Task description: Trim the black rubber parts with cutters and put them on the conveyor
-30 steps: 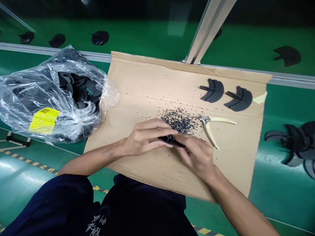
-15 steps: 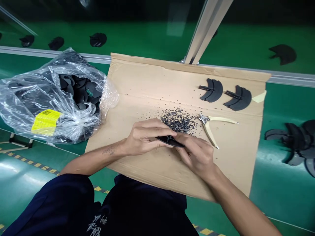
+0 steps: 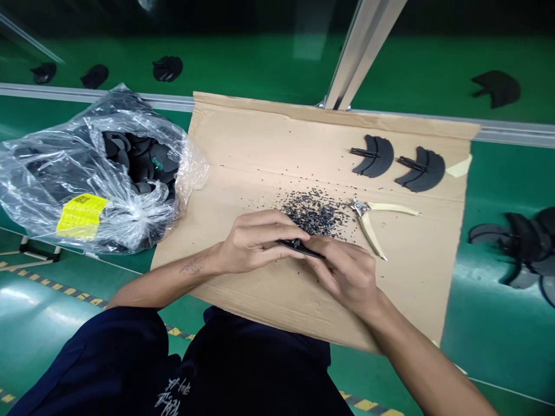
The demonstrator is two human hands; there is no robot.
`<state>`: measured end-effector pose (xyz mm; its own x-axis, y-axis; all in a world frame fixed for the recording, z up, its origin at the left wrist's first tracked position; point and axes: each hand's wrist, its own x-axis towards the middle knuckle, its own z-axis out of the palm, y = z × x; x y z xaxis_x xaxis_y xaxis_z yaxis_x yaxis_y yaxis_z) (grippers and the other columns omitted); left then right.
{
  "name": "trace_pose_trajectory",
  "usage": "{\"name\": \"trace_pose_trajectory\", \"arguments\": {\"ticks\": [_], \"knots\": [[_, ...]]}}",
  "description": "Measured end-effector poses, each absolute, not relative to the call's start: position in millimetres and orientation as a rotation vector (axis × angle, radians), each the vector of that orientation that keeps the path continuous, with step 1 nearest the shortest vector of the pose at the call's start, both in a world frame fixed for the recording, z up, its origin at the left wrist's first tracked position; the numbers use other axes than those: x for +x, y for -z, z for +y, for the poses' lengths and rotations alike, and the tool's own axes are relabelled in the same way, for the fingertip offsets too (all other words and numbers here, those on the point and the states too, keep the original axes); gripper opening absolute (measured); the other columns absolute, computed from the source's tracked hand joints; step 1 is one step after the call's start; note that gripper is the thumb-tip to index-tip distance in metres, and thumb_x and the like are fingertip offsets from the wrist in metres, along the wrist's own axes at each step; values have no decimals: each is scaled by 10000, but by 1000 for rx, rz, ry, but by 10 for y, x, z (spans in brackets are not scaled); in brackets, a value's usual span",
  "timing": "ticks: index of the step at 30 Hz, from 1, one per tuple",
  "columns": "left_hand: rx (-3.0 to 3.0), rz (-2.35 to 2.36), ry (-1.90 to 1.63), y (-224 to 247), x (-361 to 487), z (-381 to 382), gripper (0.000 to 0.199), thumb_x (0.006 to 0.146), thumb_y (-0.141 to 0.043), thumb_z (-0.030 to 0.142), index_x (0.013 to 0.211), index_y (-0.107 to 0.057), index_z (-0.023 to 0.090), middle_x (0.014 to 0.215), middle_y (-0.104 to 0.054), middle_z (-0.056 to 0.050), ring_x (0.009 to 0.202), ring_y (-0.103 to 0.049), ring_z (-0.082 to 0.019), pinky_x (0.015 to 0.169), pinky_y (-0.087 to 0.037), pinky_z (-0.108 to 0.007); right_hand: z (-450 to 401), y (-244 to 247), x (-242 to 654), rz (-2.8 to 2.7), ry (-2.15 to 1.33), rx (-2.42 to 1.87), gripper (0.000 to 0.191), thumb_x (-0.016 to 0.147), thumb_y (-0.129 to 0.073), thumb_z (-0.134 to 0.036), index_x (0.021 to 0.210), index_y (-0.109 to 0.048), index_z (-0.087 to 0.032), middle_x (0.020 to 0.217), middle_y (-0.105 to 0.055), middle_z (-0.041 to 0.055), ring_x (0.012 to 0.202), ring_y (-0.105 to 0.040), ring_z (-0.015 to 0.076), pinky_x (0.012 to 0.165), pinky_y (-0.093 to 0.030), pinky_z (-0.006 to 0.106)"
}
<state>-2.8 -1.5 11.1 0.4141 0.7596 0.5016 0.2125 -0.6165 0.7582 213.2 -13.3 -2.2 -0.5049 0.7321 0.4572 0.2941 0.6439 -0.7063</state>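
Between my two hands is a dark curved part, seen nearly edge-on. My left hand grips its left end between thumb and fingers. On the right end, my right hand has its fingers closed, covering much of the part. Just beyond the hands lies a heap of small black scraps on the cardboard. Cutting pliers with cream handles lie spread right of the heap. Two black curved parts, one beside the other, rest at the cardboard's upper right.
A clear plastic bag with a yellow label, full of black parts, sits at the left. More black parts are piled on the green surface at the right. A metal frame post rises behind the cardboard.
The part between my hands has tilted slightly, so less of its face shows. Both hands keep their hold in nearly the same place.
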Motion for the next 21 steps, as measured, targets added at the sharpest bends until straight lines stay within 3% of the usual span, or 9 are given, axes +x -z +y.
{"name": "trace_pose_trajectory", "arguments": {"ticks": [3, 5, 7, 12, 16, 21], "knots": [[1983, 736, -1120, -127, -57, 3, 370, 919, -692, 461, 1149, -748, 176, 962, -741, -88, 888, -695, -145, 799, -588, -265, -102, 15, 2150, -2004, -863, -763, 172, 969, -579, -118, 1082, -681, -199, 979, -786, 69, 841, -761, 161, 725, -622, 250], [1862, 700, -1043, -140, -72, 14, 487, 988, -513, 564, 1165, -754, 179, 1027, -737, -116, 973, -691, -172, 873, -581, -311, -81, 5, 2157, -1951, -944, -755, 158, 963, -601, -129, 1072, -690, -201, 976, -787, 64, 829, -754, 152, 729, -614, 243], [1727, 705, -983, -144, -78, 21, 470, 1033, -448, 515, 1132, -774, 191, 1041, -742, -119, 995, -692, -178, 893, -573, -321, -66, -11, 2152, -1919, -1025, -760, 137, 959, -622, -146, 1057, -699, -203, 969, -787, 60, 809, -746, 145, 724, -606, 239], [1548, 676, -992, -102, -69, 26, 129, 906, -743, 294, 947, -813, 194, 866, -749, -73, 823, -692, -139, 777, -569, -255, -49, -51, 2119, -1890, -1130, -720, 146, 936, -677, -184, 1076, -719, -180, 1006, -775, 96, 893, -745, 172, 773, -613, 281], [1542, 701, -975, -85, -67, 13, 108, 880, -773, 280, 912, -813, 185, 844, -749, -72, 793, -695, -131, 746, -574, -238, -27, -66, 2127, -1863, -996, -719, 143, 909, -722, -216, 1048, -746, -188, 1036, -767, 112, 923, -743, 194, 797, -629, 328], [1591, 689, -962, -102, -43, -4, 106, 874, -779, 267, 865, -792, 162, 811, -742, -69, 765, -687, -126, 723, -571, -230, -3, -59, 2164, -1918, -968, -641, 69, 924, -695, -195, 957, -752, -174, 928, -755, 107, 863, -738, 202, 757, -640, 357]]}}
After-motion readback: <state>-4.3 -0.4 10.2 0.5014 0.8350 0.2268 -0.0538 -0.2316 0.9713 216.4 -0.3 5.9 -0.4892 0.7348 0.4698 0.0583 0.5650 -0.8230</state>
